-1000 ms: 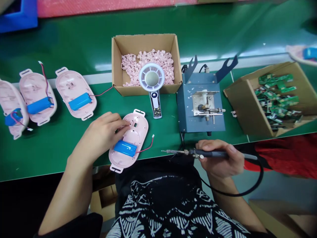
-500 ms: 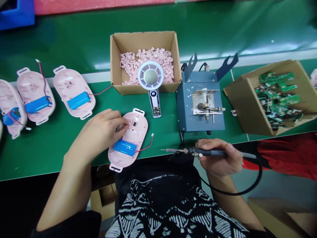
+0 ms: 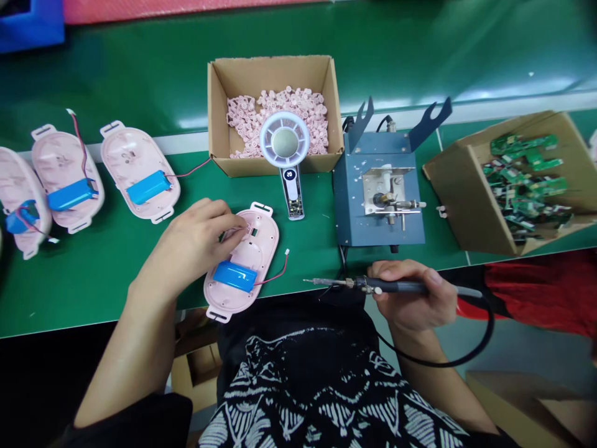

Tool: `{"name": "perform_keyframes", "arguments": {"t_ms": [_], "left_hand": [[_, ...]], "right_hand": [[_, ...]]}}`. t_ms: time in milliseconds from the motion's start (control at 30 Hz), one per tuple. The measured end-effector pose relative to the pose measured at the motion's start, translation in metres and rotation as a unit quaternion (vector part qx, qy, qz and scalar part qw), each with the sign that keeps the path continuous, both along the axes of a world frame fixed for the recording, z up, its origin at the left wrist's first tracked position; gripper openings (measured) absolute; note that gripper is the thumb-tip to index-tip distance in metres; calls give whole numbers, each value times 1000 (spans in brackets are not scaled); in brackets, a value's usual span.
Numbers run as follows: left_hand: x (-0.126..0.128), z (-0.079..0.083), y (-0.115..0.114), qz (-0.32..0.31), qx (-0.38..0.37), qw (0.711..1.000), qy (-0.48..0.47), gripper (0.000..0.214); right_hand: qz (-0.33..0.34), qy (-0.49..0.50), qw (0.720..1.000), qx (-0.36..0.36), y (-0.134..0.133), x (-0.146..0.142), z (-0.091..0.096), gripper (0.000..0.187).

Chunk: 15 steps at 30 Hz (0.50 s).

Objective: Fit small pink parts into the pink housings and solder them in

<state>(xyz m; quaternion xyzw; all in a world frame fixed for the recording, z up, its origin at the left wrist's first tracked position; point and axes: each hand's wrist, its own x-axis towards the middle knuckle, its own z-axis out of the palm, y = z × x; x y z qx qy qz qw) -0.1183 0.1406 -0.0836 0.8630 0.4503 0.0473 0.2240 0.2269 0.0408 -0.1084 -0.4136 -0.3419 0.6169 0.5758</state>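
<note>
A pink oval shell (image 3: pixel 254 249) with a blue battery (image 3: pixel 234 276) and a red wire (image 3: pixel 275 274) lies at the near edge of the green table (image 3: pixel 93 280). My left hand (image 3: pixel 196 239) rests on the shell's upper left part, fingertips pinched together there; what they pinch is too small to make out. My right hand (image 3: pixel 413 298) is closed round a soldering iron (image 3: pixel 373 286), held level over the table edge, tip pointing left, apart from the shell.
Three more pink shells with blue batteries (image 3: pixel 140 174) lie at the left. A cardboard box of small pink parts (image 3: pixel 275 112) stands behind a ring lamp (image 3: pixel 285 140). A blue soldering stand (image 3: pixel 380 193) and a box of green circuit boards (image 3: pixel 517 180) are at the right.
My left fingertips shifted slightly on the shell's upper part. The view drifted a little. The right hand and the iron stayed almost still.
</note>
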Motion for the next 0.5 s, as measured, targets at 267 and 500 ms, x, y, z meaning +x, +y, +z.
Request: {"name": "perform_keyframes", "arguments": {"t_ms": [267, 500], "left_hand": [[6, -14, 0, 158, -158, 974, -33, 35], [11, 8, -27, 176, -79, 981, 12, 27]], "right_hand": [[10, -3, 1000, 7, 2, -2, 3, 51], [8, -70, 996, 47, -5, -10, 24, 50]]}}
